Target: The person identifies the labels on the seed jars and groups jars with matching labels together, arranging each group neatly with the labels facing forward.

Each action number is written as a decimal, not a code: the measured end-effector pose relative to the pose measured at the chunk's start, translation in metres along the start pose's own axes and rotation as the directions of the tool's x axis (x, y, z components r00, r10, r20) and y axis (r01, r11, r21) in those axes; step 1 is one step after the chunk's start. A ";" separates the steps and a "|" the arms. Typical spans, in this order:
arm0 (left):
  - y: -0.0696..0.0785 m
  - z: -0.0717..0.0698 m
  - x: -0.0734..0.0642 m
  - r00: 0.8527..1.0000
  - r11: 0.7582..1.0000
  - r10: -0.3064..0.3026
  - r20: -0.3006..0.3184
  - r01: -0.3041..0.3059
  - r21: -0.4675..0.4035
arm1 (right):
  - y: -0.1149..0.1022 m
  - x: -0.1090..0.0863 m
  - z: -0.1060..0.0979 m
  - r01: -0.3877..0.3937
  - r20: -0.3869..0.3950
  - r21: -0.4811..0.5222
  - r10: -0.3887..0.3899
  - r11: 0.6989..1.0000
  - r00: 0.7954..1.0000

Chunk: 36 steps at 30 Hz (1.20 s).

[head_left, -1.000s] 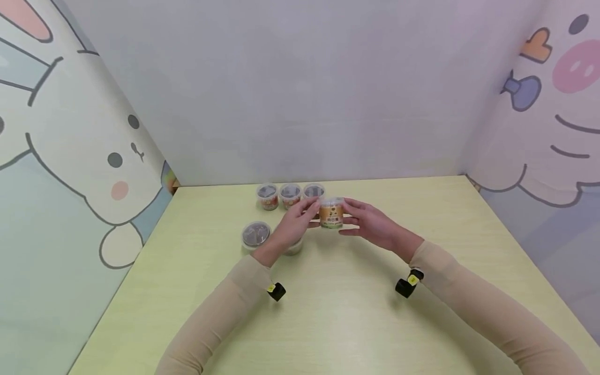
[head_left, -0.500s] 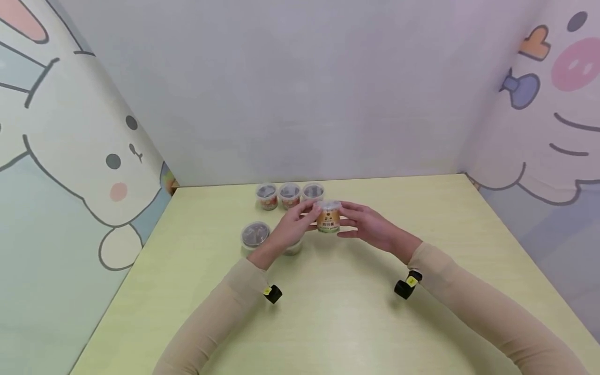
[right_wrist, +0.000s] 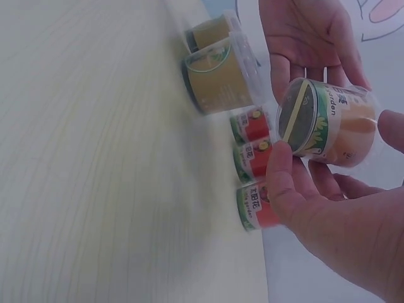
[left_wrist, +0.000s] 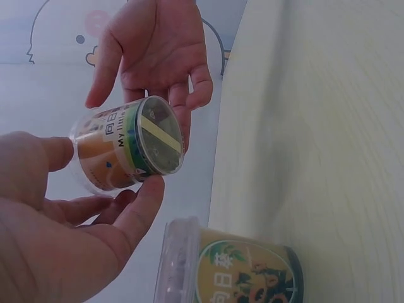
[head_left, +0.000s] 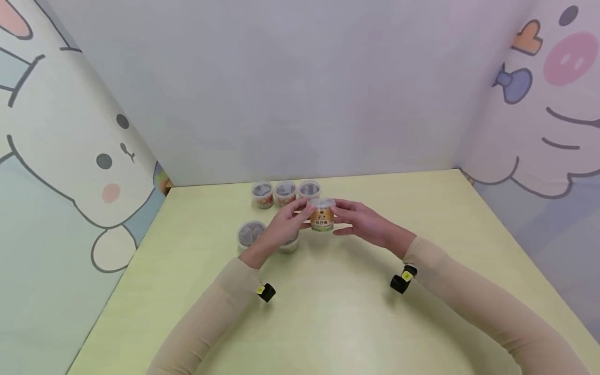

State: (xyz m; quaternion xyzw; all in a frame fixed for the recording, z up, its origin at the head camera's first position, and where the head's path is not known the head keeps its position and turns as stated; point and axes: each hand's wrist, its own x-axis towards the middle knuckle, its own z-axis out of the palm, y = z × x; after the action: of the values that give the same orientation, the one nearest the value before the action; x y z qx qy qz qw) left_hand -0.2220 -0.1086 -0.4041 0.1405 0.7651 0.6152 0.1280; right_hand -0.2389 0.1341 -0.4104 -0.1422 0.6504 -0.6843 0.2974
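Note:
Both hands hold a small clear plastic tub (head_left: pixel 322 216) with an orange label and Chinese lettering, raised above the table. My left hand (head_left: pixel 286 225) grips its left side; in the left wrist view the thumb is at the lid end and a fingertip at the bottom rim of the tub (left_wrist: pixel 123 148). From the other side my right hand (head_left: pixel 367 224) holds it. In the right wrist view, the right thumb is by the lid and a fingertip touches the base edge of the tub (right_wrist: pixel 341 126). A yellowish strip crosses its dark base.
Three red-labelled tubs (head_left: pixel 263 196) stand in a row near the table's back edge. Two larger lidded tubs, one at left (head_left: pixel 250 234) and one partly behind the left hand (head_left: pixel 288 246), stand nearer. Cartoon-printed side walls and a plain back wall enclose the pale table (head_left: pixel 337 312).
The held tub and both hands have shifted slightly left in the head view, which has itself moved a little. The tub has tipped slightly, and both hands stay on it.

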 end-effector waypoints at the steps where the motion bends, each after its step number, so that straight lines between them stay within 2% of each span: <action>1: 0.001 0.000 0.000 1.000 1.000 0.000 0.000 0.000 0.003 | 0.000 0.001 -0.001 0.003 0.001 -0.009 -0.003 1.000 1.000; 7: 0.002 -0.001 0.000 1.000 1.000 0.009 0.022 -0.009 0.001 | -0.002 0.000 -0.002 0.006 -0.004 -0.081 -0.006 0.997 1.000; 11: 0.001 -0.003 0.000 0.998 0.999 0.018 0.062 -0.020 0.027 | -0.003 -0.001 -0.002 0.025 -0.024 -0.137 -0.028 0.990 0.999; 15: 0.003 -0.008 -0.003 0.994 0.993 0.021 0.103 -0.032 0.111 | -0.002 -0.002 -0.002 0.060 -0.017 -0.205 -0.065 0.977 0.998; 19: 0.003 -0.013 -0.003 0.990 0.971 0.053 0.133 -0.082 0.224 | 0.000 -0.004 -0.001 0.102 0.004 -0.277 -0.105 0.955 0.994; 22: 0.002 -0.016 -0.002 0.981 0.938 0.104 0.163 -0.151 0.313 | 0.004 -0.005 -0.001 0.122 0.009 -0.352 -0.127 0.928 0.992; 25: 0.004 -0.020 -0.002 0.968 0.890 0.150 0.200 -0.221 0.400 | 0.007 -0.004 -0.002 0.141 0.028 -0.428 -0.143 0.893 0.989; 27: 0.004 -0.023 -0.003 0.958 0.843 0.178 0.227 -0.267 0.468 | 0.010 -0.003 -0.002 0.162 0.051 -0.466 -0.156 0.870 0.986; 30: 0.003 -0.025 -0.005 0.944 0.756 0.204 0.260 -0.321 0.570 | 0.013 -0.001 0.000 0.185 0.086 -0.488 -0.164 0.853 0.983; 33: 0.001 -0.026 -0.006 0.939 0.683 0.205 0.277 -0.340 0.647 | 0.015 0.000 0.002 0.183 0.097 -0.502 -0.156 0.845 0.983; 36: -0.002 -0.027 -0.006 0.946 0.652 0.174 0.275 -0.319 0.688 | 0.020 0.002 0.003 0.185 0.112 -0.507 -0.149 0.842 0.982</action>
State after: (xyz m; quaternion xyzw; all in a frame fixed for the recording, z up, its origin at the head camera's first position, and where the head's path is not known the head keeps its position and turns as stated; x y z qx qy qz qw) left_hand -0.2261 -0.1355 -0.4000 0.3387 0.9034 0.2588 0.0471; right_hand -0.2342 0.1311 -0.4304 -0.2959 0.7843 -0.5034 0.2096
